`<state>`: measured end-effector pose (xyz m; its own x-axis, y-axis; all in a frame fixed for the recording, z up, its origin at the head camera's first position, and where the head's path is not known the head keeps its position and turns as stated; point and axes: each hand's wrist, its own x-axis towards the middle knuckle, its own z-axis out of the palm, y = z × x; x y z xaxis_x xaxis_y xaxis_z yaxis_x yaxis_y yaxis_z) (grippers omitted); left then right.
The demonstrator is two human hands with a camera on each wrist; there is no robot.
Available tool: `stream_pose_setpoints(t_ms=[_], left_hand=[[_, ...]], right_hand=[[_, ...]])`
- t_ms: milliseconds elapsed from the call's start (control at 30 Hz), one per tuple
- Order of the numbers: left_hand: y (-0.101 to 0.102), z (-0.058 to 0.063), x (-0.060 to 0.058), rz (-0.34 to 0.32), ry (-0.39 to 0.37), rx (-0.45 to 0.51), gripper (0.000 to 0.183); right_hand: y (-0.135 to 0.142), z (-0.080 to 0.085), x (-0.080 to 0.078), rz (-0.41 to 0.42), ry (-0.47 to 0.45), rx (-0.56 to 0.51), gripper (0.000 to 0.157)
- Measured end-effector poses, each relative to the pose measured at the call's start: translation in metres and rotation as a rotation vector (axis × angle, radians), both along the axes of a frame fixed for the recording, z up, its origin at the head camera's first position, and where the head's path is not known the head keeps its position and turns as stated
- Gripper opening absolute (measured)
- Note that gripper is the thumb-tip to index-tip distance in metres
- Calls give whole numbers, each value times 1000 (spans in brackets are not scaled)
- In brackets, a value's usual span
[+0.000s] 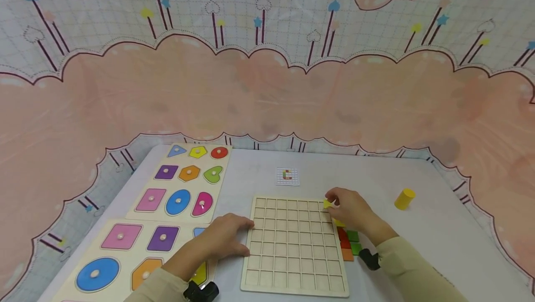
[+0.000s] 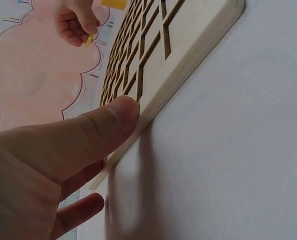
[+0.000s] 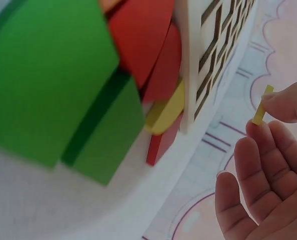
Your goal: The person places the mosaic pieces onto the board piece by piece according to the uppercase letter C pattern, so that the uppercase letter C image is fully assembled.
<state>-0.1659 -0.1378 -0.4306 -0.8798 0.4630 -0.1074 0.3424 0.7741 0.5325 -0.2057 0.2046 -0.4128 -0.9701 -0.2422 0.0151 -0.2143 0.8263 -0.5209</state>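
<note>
Yellow flat tile is pinched in the right hand; the left hand (not gripping) touches the edge of the pale wooden grid board

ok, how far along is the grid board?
Done: grid board and pattern card set out; no tiles seated in its visible cells. In hand: right-hand fingers pinch a yellow tile by the board's far-right corner; left-hand fingers touch the left edge. Remaining: apparently all placing; green tiles, red tiles and an orange tile lie beside the right edge.
</note>
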Motion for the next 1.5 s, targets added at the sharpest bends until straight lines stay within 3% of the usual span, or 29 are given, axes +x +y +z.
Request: stream_pose_setpoints(t_ms=[700, 1033, 1500], left_hand=[[-3, -1, -1, -15, -1, 4, 60], [-2, 1, 0, -21, 1, -3, 61], [-2, 1, 0, -23, 2, -1, 60]], right_hand=[[-41, -4, 2, 43, 23, -6, 26], [-51, -3, 2, 44, 26, 71, 10], [-64, -5, -7, 115, -70, 15, 26]])
